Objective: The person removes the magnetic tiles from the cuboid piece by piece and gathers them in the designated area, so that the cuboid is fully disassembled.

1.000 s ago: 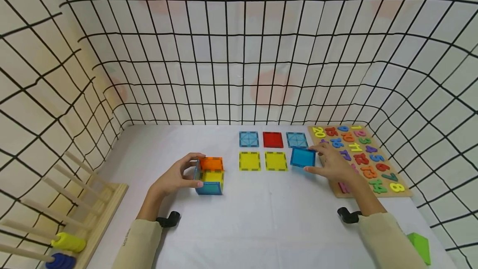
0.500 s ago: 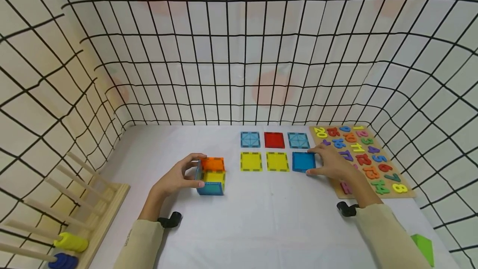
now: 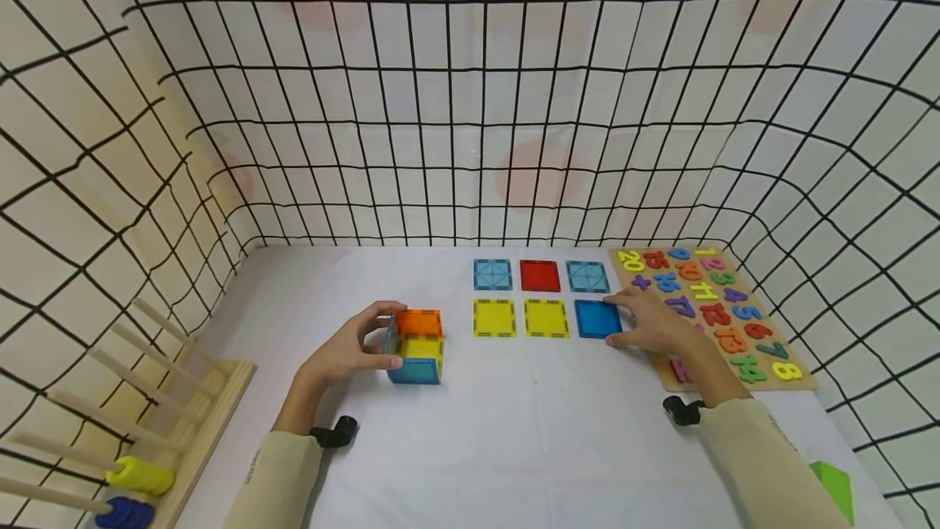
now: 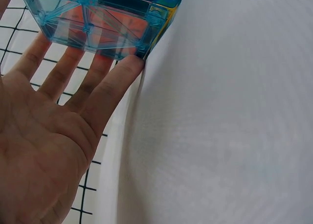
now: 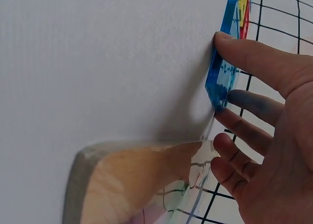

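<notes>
My left hand (image 3: 348, 349) grips a small open-topped box of magnetic tiles (image 3: 414, 371), thumb at the near side and fingers at the far side. The box has light blue, orange and yellow walls. In the left wrist view, fingertips meet the bottom edge of its clear blue tile (image 4: 90, 26). At the right, a dark blue magnetic tile (image 3: 597, 319) lies flat on the white cloth. My right hand (image 3: 654, 325) holds it between thumb and fingers at its right side. The right wrist view shows the thumb on one edge of the blue tile (image 5: 222, 70).
Two yellow tiles (image 3: 494, 318) lie left of the blue one. Behind them are two light blue tiles (image 3: 492, 274) and a red tile (image 3: 539, 276). A number puzzle board (image 3: 723, 325) sits under the right forearm. A wooden peg rack (image 3: 213, 398) stands at left, a green block (image 3: 833, 490) at right.
The blue tile, tilted up a second ago, now lies flat in line with the yellow tiles; my right hand came down with it. My left hand and the box stay in place.
</notes>
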`<state>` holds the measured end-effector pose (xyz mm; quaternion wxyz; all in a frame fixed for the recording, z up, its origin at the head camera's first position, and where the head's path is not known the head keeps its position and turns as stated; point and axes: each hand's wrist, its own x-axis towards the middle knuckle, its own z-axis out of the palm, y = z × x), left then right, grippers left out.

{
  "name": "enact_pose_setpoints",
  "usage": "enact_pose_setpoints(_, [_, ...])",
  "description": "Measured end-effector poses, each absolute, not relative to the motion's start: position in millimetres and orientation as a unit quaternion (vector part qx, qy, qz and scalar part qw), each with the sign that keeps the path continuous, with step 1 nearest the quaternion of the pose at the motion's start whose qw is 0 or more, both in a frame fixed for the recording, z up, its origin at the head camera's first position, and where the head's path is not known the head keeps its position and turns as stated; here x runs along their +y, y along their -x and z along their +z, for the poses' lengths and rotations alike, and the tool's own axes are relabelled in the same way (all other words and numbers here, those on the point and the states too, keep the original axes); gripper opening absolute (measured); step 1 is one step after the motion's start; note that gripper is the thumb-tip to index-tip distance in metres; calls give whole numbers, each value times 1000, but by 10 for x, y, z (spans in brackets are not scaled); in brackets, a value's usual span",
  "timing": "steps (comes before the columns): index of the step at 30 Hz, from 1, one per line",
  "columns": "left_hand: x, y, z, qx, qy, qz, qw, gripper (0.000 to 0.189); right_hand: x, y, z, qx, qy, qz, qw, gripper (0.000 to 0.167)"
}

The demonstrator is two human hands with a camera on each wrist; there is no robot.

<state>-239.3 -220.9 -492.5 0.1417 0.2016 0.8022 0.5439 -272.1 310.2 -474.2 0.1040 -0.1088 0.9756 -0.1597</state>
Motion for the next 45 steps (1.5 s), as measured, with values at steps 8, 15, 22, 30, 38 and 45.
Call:
enact_pose_setpoints(8, [-2273, 2378, -4935, 802, -217, 543, 125, 62, 3072, 2671, -4730, 970, 105, -203, 82, 90])
enact_pose_setpoints(15, [-2306, 2371, -4935, 804, -208, 542, 128, 51, 2916, 2552, -4676, 955, 134, -265, 23, 79])
enact_pose_setpoints(22, [-2298, 2369, -4951, 802, -210, 546, 122, 51, 2538, 2434, -4655, 931, 147, -334, -11, 67])
enact_pose_setpoints(30, [-2225, 2381, -4928, 801, -214, 547, 117, 51, 2067, 2354, -4723, 906, 147, -398, 12, 64])
enact_pose_setpoints(38, [-2185, 2410, -4940, 805, -209, 543, 114, 50, 1661, 2256, -4715, 896, 158, -413, 37, 64])
enact_pose_setpoints(45, [-2161, 2403, -4943, 810, -207, 538, 113, 50, 1416, 2213, -4713, 893, 191, -403, 53, 63])
